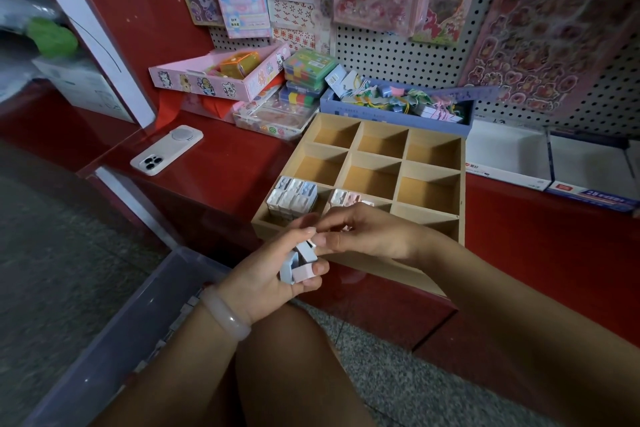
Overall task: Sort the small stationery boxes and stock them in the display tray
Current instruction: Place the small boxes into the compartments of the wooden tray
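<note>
So the small boxes point(300, 263) — a blue one, a pink one and at least one more — are bunched in the left hand point(273, 270), fingers curled round them, held just in front of the near edge of the wooden display tray point(429, 163). The right hand point(367, 236) is pinching at the top of that bunch, looks like it's picking one out; can't tell which colour it has. In the tray, the near-left compartment is packed with blue boxes point(292, 196), and the one beside it has a few pink boxes point(348, 199) — the rest show bare bottoms.

What could go wrong: the left grip is holding several loose boxes at once, so tugging one free could spill the others onto the floor or into the grey bin point(114, 333) below. Also easy to drop a pink one in the blue slot.

A phone point(168, 153) lies near the left edge of the red shelf point(225, 170).
</note>
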Demonstrator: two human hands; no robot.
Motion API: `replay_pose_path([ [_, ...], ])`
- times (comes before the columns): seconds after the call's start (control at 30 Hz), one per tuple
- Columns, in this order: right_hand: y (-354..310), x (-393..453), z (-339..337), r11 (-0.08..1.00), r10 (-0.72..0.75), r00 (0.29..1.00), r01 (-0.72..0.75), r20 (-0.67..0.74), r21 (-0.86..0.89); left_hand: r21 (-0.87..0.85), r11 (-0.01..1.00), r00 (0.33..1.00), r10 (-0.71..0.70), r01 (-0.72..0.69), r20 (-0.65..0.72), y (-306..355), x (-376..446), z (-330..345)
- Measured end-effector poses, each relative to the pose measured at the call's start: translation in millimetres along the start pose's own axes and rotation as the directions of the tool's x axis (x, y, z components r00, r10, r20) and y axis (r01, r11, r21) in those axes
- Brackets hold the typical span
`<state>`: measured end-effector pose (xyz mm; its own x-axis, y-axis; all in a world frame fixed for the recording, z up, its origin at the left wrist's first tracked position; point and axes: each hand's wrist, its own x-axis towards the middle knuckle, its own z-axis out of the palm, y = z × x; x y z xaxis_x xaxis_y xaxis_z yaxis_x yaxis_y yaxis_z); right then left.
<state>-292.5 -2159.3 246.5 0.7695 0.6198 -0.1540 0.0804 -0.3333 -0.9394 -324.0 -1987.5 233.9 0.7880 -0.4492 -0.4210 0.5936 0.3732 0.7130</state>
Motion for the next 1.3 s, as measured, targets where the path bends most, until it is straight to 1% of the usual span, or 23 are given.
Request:
replay_pose_path([
  [0.07,-0.6,-1.4,1.3,0.996,0.034,0.999,-0.033,-0.011,0.085,-0.011,1.0,1.0,-0.005,0.005,-0.004,-0.2,1.0,0.6],
  [0.1,-1.9,-2.2,1.5,0.995,0.039,0.999,-0.036,-0.029,0.091,-0.012,1.0,1.0,-0.015,0.015,0.007,-0.2,1.2,1.6],
  [0.17,-1.8,-1.6,-2.9,0.999,0.024,0.996,-0.02,-0.09,0.05,-0.043,0.999,0.999,-0.03,0.03,0.018,-0.2,2.8,3.7],
  [0.2,-0.4,-0.7,-8.7,1.0,0.015,0.99,-0.013,-0.137,0.013,-0.087,0.996,0.999,-0.034,0.033,-0.011,-0.3,4.5,3.8],
  [0.23,1.0,-0.1,-15.9,0.999,0.002,0.98,-0.012,-0.201,-0.046,-0.142,0.989,0.998,-0.036,0.028,-0.057,-0.5,6.4,3.3],
  [0.27,4.3,1.1,-25.0,0.989,-0.014,0.959,-0.028,-0.283,-0.142,-0.188,0.982,0.994,-0.03,0.01,-0.106,-0.4,8.2,2.0],
  [0.3,9.0,1.9,-34.1,0.958,-0.027,0.925,-0.085,-0.379,-0.274,-0.22,0.976,0.989,-0.021,-0.011,-0.144,0.0,9.5,0.8],
  [0.37,19.6,0.8,-48.0,0.821,-0.062,0.842,-0.262,-0.536,-0.507,-0.258,0.966,0.984,-0.012,-0.034,-0.175,0.9,10.8,-1.5],
  [0.4,25.0,-0.2,-51.0,0.76,-0.08,0.82,-0.318,-0.566,-0.567,-0.272,0.962,0.984,-0.019,-0.031,-0.178,0.8,11.3,-2.4],
  [0.43,29.4,-0.8,-51.2,0.71,-0.082,0.821,-0.35,-0.565,-0.612,-0.284,0.959,0.983,-0.03,-0.022,-0.181,0.3,11.5,-3.5],
  [0.53,39.0,1.2,-42.0,0.57,-0.039,0.867,-0.389,-0.497,-0.724,-0.303,0.953,0.985,-0.05,-0.004,-0.168,-1.6,11.9,-4.4],
  [0.6,41.3,5.0,-35.0,0.533,-0.031,0.869,-0.404,-0.494,-0.744,-0.306,0.952,0.986,-0.056,0.006,-0.157,-2.2,12.4,-4.9],
  [0.77,43.8,10.2,-27.6,0.533,-0.044,0.855,-0.416,-0.516,-0.736,-0.279,0.96,0.984,-0.049,0.0,-0.171,-0.8,10.9,-7.3],
  [0.9,45.3,9.1,-28.2,0.544,-0.044,0.863,-0.402,-0.504,-0.737,-0.28,0.96,0.985,-0.051,0.002,-0.165,-1.7,11.5,-7.8],
  [0.97,45.5,7.9,-28.4,0.574,-0.059,0.854,-0.395,-0.517,-0.717,-0.292,0.956,0.985,-0.059,0.009,-0.162,-1.4,11.6,-7.5],
  [1.0,44.2,7.7,-28.6,0.613,-0.094,0.844,-0.369,-0.528,-0.699,-0.295,0.955,0.985,-0.062,0.011,-0.163,-1.1,11.6,-7.0],
  [1.07,36.2,8.3,-27.5,0.715,-0.194,0.844,-0.227,-0.5,-0.662,-0.292,0.956,0.983,-0.059,0.005,-0.176,-0.6,12.1,-5.9],
  [1.1,29.1,8.9,-25.7,0.774,-0.224,0.869,-0.117,-0.442,-0.622,-0.286,0.958,0.981,-0.058,0.003,-0.183,-0.5,12.5,-5.2],
  [1.13,20.4,9.0,-22.6,0.83,-0.229,0.907,-0.008,-0.353,-0.558,-0.277,0.961,0.982,-0.059,0.007,-0.18,-0.3,12.7,-3.5],
  [1.17,10.5,8.1,-18.7,0.873,-0.21,0.946,0.068,-0.247,-0.484,-0.268,0.963,0.984,-0.06,0.013,-0.169,-0.2,12.9,-2.0],
  [1.2,1.7,7.0,-14.3,0.897,-0.184,0.973,0.107,-0.141,-0.429,-0.261,0.965,0.987,-0.061,0.02,-0.15,0.3,11.7,0.1],
  [1.23,-4.8,6.6,-10.5,0.9,-0.169,0.984,0.133,-0.051,-0.414,-0.253,0.967,0.99,-0.057,0.022,-0.132,0.4,10.8,1.2],
  [1.3,-10.1,7.9,-6.0,0.865,-0.205,0.978,0.199,0.036,-0.461,-0.199,0.98,0.993,-0.047,0.024,-0.11,0.9,7.8,0.5],
])
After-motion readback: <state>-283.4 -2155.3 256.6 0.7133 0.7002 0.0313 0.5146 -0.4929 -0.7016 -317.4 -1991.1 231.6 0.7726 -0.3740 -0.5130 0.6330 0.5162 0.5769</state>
